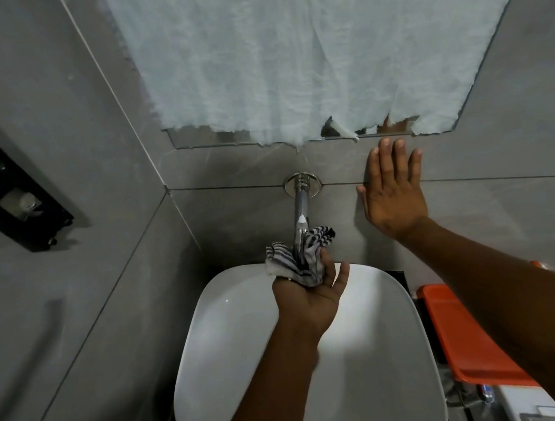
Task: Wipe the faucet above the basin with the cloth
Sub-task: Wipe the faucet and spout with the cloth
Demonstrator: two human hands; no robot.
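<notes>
At the centre of the frame the left hand [305, 297], palm up, clutches a crumpled blue-and-white striped cloth [302, 257] wrapped around the lower end of the shiny chrome wall-mounted faucet [300, 213], which hangs over the white rounded ceramic basin [233, 335]. The spout's tip is hidden by the cloth, apparently touching it. Right of centre, the right hand [393, 191] lies flat, fingers spread, on the grey tiled wall [236, 220].
</notes>
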